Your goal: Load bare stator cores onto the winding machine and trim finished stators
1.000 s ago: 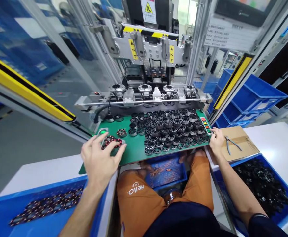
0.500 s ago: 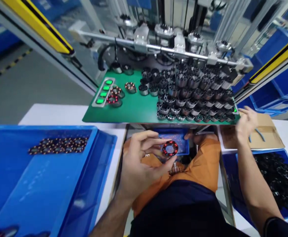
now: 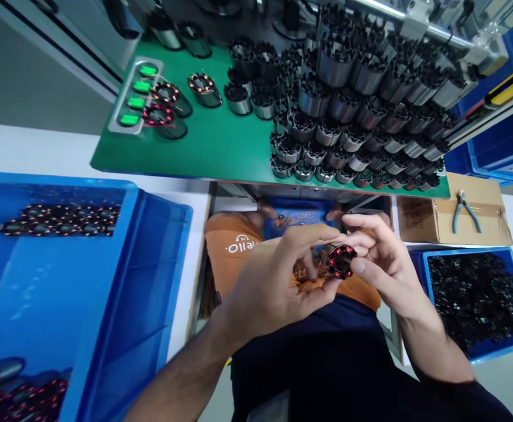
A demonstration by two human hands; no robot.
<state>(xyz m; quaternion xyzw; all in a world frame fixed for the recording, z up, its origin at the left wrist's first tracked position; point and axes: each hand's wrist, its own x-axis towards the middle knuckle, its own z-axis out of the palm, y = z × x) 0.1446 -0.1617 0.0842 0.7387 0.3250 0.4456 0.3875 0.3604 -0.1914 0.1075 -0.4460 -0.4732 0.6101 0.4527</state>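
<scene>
Head view: the person sat at a bench, both hands raised over the lap.
Left hand: curled, fingers and thumb pinching a small ring from its left side.
Right hand: also curled, fingertips pinching the same ring from the right, so both hands met on it.
Ring: round and dark with red windings around its rim, held between the two hands above the orange shorts, just below the front edge of the green mat.
Green mat: carried a dense crowd of grey metal rings on its right half and a few wound rings near its left end.
Button strip: four lit green buttons at the mat's left end.
Left blue bin: held a row of wound rings at the back and more in the near corner.
Right blue bin: filled with dark parts.
Cardboard box: lay just behind the right bin, with pliers on top.
Small blue tray: sat under the bench, beyond the knees.
</scene>
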